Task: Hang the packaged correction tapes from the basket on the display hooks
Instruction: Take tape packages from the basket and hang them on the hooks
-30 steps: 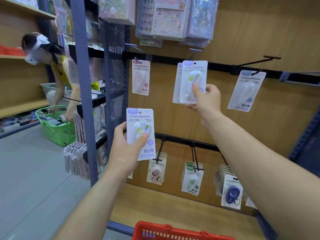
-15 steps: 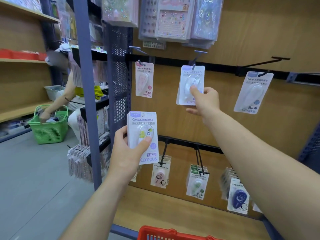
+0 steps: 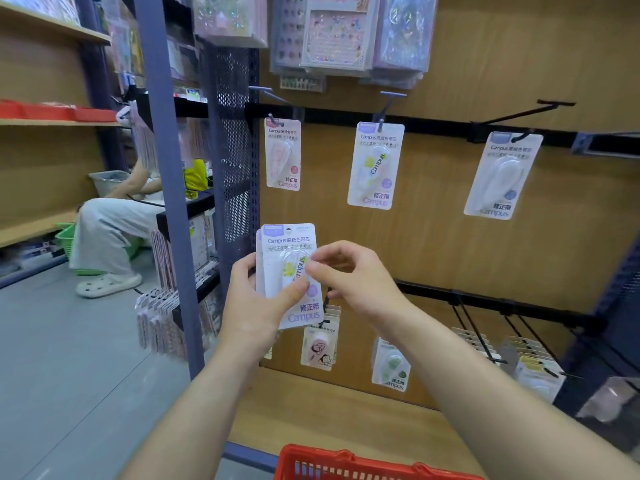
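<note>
My left hand (image 3: 254, 306) grips a small stack of packaged correction tapes (image 3: 289, 244), white cards with a green and purple dispenser, in front of the wooden display board. My right hand (image 3: 349, 278) has its fingertips on the right edge of the front pack. Three packs hang on the upper hooks: a pink one (image 3: 283, 154) at left, a green one (image 3: 375, 164) in the middle and a white one (image 3: 502, 174) at right. The red basket (image 3: 346, 462) shows its rim at the bottom edge.
A long bare hook (image 3: 523, 112) juts out above the right pack. Lower hooks carry several more packs (image 3: 391, 370). A blue shelf post (image 3: 166, 188) stands at left. Behind it a person (image 3: 110, 230) crouches over a green basket (image 3: 65, 237). Sticker sheets (image 3: 332, 32) hang above.
My right hand let go of the green pack, which hangs on the middle hook, and came down to the stack in my left hand. The view moved closer to the board.
</note>
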`<act>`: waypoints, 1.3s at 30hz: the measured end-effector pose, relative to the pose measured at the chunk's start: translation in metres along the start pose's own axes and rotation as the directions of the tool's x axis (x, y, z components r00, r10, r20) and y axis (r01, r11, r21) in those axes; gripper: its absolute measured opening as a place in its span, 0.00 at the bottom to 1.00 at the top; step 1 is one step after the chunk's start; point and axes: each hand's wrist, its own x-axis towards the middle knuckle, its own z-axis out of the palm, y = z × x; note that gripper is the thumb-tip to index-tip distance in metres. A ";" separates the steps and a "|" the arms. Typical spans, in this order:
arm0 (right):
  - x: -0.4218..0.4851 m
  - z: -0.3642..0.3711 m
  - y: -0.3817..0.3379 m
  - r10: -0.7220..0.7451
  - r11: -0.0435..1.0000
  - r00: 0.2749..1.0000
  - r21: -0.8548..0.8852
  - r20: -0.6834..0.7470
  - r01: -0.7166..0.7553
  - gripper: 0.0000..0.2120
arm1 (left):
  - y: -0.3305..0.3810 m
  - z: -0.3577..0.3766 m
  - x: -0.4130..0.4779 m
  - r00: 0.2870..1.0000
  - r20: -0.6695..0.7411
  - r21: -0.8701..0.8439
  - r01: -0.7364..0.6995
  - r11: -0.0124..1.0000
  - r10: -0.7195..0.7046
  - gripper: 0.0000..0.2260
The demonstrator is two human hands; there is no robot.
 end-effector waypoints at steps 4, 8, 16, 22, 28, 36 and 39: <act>-0.001 -0.001 0.005 0.123 0.988 0.992 0.092 0.002 -0.123 0.17 | 0.001 0.004 -0.003 1.000 0.007 0.052 0.006 0.999 -0.006 0.39; 0.003 -0.007 0.005 0.113 0.980 0.992 0.156 0.056 -0.121 0.10 | 0.005 0.008 -0.003 1.000 0.018 -0.001 0.011 1.000 -0.011 0.39; 0.040 -0.032 -0.010 0.040 0.971 0.960 0.236 -0.277 0.027 0.08 | 0.010 -0.008 0.008 0.996 -0.085 -0.083 0.008 0.997 -0.015 0.15; 0.074 -0.058 -0.033 -0.072 0.973 0.870 0.157 -0.488 0.169 0.06 | 0.010 -0.012 0.008 0.996 -0.090 -0.064 -0.013 0.998 0.007 0.15; 0.093 -0.067 -0.039 -0.052 0.985 0.852 0.114 -0.521 0.130 0.09 | 0.008 -0.010 0.009 0.996 -0.088 -0.033 -0.026 0.999 0.023 0.15; 0.103 -0.071 -0.027 -0.017 0.997 0.845 0.058 -0.535 0.057 0.10 | 0.002 -0.009 0.013 0.997 -0.079 0.001 -0.026 1.000 0.026 0.15; 0.104 -0.071 -0.027 -0.061 0.997 0.844 0.013 -0.533 0.080 0.08 | 0.000 -0.008 0.014 0.997 -0.073 0.014 -0.025 1.000 0.026 0.16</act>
